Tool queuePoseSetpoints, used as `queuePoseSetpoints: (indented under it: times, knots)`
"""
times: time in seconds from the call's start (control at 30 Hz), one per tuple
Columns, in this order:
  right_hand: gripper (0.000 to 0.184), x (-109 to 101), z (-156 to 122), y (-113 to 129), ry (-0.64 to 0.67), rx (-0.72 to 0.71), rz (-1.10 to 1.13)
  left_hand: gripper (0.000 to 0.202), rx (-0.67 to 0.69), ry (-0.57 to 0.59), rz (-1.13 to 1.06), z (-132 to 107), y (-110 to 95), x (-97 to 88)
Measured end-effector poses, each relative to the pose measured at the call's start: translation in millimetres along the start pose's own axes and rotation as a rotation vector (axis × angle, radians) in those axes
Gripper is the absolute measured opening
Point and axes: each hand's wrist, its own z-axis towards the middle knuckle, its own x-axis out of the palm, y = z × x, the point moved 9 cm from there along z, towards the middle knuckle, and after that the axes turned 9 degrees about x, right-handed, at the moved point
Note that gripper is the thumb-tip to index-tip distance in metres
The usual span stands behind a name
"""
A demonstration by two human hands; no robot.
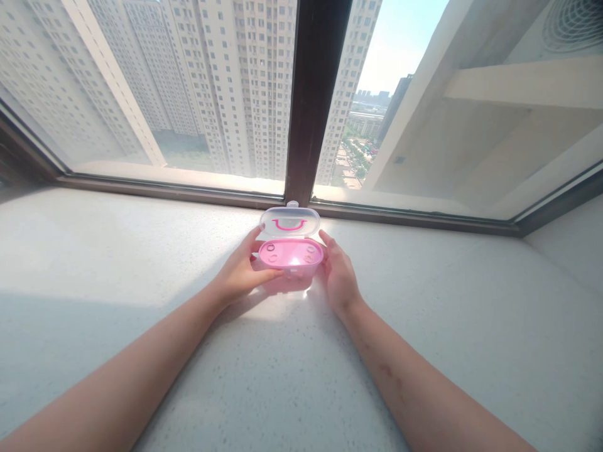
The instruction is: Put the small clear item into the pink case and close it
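A small oval pink plastic box (291,254) rests on the pale stone windowsill (117,263), close to the window frame. Its clear lid (289,222), marked with a pink smile-shaped handle, stands hinged open at the back. Several small rings lie inside the pink base. My left hand (241,272) cups the box's left side, thumb along the front edge and fingers behind. On the other side my right hand (336,273) holds the box, fingers curled against its wall.
A dark vertical window post (315,94) rises directly behind the box, with a dark sill frame (155,188) running left and right. Glass panes show tall apartment blocks outside. The sill bends into a corner at the far right (565,245).
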Motion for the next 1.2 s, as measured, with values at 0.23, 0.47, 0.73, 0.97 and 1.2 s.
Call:
queuePoseSetpoints:
  times: [0.23,0.47,0.73,0.97,1.2]
  knots:
    - [0.071,4.0,-1.7,-3.2,0.063,0.109,0.105,0.074,-0.011,0.022,-0.060,-4.1,-6.1,2.1]
    - [0.059,6.2,-4.3,4.6,0.072,-0.013,0.006,0.063,0.013,0.035,-0.032,-3.3,-8.7,1.7]
    - [0.045,8.8,-4.6,5.1,0.051,-0.064,-0.172,0.068,0.055,0.040,-0.002,-2.1,-8.3,1.1]
    - [0.040,12.6,-6.5,1.7,0.082,-0.060,-0.147,0.059,0.106,0.057,-0.006,-4.5,-20.5,1.8]
    - [0.043,19.7,-7.7,-3.6,0.146,-0.014,-0.106,0.051,0.047,-0.013,-0.059,-4.1,-10.9,0.0]
